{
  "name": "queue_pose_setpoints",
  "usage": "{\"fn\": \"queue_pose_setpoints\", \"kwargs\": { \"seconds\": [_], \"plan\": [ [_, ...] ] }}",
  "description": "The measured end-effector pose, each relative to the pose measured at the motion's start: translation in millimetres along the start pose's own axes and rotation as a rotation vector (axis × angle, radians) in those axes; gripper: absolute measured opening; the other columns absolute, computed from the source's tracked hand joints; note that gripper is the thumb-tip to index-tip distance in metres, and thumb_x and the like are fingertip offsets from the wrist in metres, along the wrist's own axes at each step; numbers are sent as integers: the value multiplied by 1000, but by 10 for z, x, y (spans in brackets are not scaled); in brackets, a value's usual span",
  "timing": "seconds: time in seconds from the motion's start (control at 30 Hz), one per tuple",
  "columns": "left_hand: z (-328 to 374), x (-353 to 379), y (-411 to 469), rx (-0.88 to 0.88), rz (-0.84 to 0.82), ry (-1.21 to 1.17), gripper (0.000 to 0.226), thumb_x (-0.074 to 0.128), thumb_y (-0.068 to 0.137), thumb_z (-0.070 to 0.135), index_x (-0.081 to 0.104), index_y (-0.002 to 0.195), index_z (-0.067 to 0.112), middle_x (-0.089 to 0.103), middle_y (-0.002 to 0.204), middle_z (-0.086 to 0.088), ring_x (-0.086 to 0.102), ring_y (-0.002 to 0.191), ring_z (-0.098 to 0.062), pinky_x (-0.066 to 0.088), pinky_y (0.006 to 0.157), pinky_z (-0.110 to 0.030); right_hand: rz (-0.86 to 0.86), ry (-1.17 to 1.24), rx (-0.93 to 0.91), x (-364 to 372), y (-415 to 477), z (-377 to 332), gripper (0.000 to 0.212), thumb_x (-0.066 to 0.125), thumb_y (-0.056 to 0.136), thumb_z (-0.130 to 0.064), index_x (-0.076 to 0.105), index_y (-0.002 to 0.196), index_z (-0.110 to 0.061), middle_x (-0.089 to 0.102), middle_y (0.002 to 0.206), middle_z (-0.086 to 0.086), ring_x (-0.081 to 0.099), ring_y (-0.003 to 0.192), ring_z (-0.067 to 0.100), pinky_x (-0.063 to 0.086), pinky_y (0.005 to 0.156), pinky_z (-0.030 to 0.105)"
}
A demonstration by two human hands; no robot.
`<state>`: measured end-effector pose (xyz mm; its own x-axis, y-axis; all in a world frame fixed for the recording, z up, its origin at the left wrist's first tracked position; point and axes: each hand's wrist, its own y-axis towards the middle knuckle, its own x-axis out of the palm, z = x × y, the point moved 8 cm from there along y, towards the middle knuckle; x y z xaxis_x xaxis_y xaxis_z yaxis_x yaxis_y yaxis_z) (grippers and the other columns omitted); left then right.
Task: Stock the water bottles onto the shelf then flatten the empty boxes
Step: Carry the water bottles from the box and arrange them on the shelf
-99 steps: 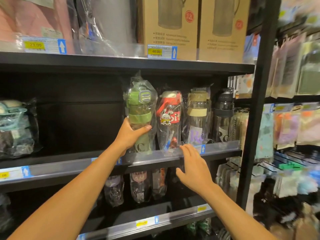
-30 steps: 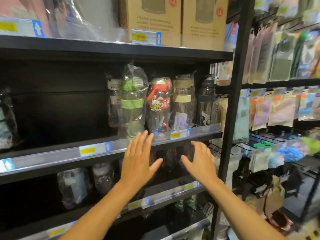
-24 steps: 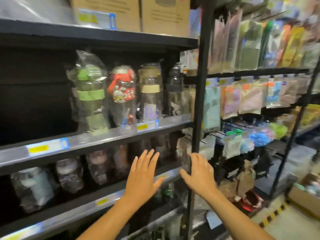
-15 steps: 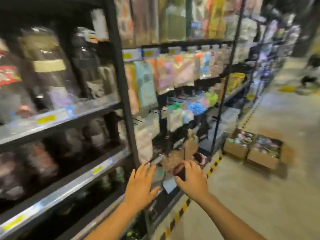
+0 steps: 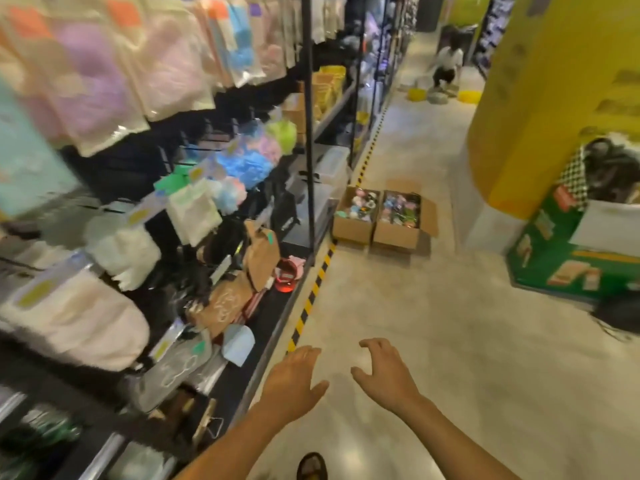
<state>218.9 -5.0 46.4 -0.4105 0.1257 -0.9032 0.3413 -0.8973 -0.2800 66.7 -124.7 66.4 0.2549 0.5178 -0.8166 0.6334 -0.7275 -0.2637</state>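
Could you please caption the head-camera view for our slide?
Empty left hand and right hand held out, facing two open brown cardboard boxes of goods on the pale floor beside black metal shelving.

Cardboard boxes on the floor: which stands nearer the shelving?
The left box, beside the shelving; the right box, flap splayed outward, sits farther into the aisle.

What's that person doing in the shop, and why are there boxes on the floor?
Someone is stocking shelves. Right now the left hand and the right hand are both empty. Ahead on the floor, beside the shelving, an open cardboard box sits next to a second open box, both full of colourful goods too blurry to name. The person faces them, probably going for more stock. Far off, another person crouches.
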Motion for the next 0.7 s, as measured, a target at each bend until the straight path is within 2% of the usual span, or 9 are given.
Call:
{"fn": "queue_pose_setpoints", "kwargs": {
  "seconds": [0.23, 0.37, 0.43, 0.53, 0.6, 0.7],
  "plan": [
    [-109, 161, 1270, 100, -176, 7, 74, 48, 100, 60, 23, 162, 28, 29, 167, 2, 37, 148, -22, 46, 112, -43, -89, 15, 166, 13, 866, 540, 62, 62, 95, -45, 44, 150, -23, 39, 153, -1, 40, 140, 21, 40, 112, 35],
    [-149, 130, 1906, 149, -225, 61, 72, 49, 101, 58, 25, 161, 26, 30, 166, 0, 40, 145, -25, 44, 110, -42, -99, -8, 221, -97, 1373, 687, 62, 62, 93, -45, 45, 149, -22, 40, 151, 1, 42, 138, 22, 42, 109, 36],
    [-138, 74, 2233, 176, -227, 97, 73, 47, 101, 59, 25, 162, 26, 28, 167, 0, 35, 150, -25, 39, 116, -45, -93, -19, 230, -199, 1637, 733, 62, 63, 93, -44, 45, 149, -23, 41, 150, 1, 42, 137, 23, 43, 107, 37],
    [-77, -79, 2775, 211, -197, 144, 74, 46, 102, 58, 20, 164, 26, 16, 172, -1, 12, 159, -26, 19, 127, -51, -65, -80, 215, -422, 2130, 824, 64, 62, 93, -44, 43, 150, -24, 39, 151, 1, 40, 138, 24, 40, 110, 37],
    [-21, -190, 3161, 233, -157, 160, 75, 46, 103, 57, 17, 165, 26, 9, 174, -1, 3, 161, -26, 9, 128, -52, -40, -113, 201, -608, 2491, 907, 65, 61, 93, -44, 41, 151, -24, 37, 155, 2, 36, 143, 25, 38, 113, 38],
    [90, -381, 3842, 259, -106, 169, 75, 46, 102, 57, 19, 165, 26, 7, 174, -2, 0, 161, -27, 5, 127, -52, 0, -133, 179, -924, 3119, 1043, 63, 60, 94, -42, 41, 152, -25, 32, 159, 2, 30, 147, 25, 35, 115, 39]
  ]
}}
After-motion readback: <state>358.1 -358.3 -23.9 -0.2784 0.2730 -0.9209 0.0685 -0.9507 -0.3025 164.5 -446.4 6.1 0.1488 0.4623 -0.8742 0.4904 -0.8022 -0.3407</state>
